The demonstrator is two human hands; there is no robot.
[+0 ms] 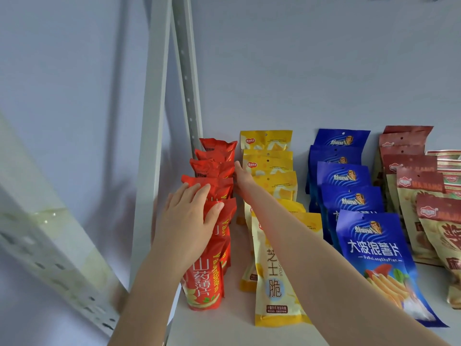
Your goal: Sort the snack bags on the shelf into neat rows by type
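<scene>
Red bags (204,283) stand in a row at the left end of the white shelf (224,330), running from the front edge back toward the wall, just beside a grey perforated upright (187,71). My left hand (189,218) rests on the left side and tops of the bags in the middle of that row, fingers straight and spread, thumb lying across the front of 1 bag; it grips nothing. My right hand (243,179) reaches deep into the gap between the red row and the yellow bags (272,278), its fingers stretched out flat against the right side of the rear red bags, also holding nothing. So the red row sits between my 2 hands.

To the right, the yellow bags form their own row, the front 1 leaning back under my right forearm. Beyond them the blue bags (374,245) line up in a third row, and the brown-topped bags (411,171) make a fourth. A few cream-and-red bags (446,166) show at the far right edge, partly cut off.
</scene>
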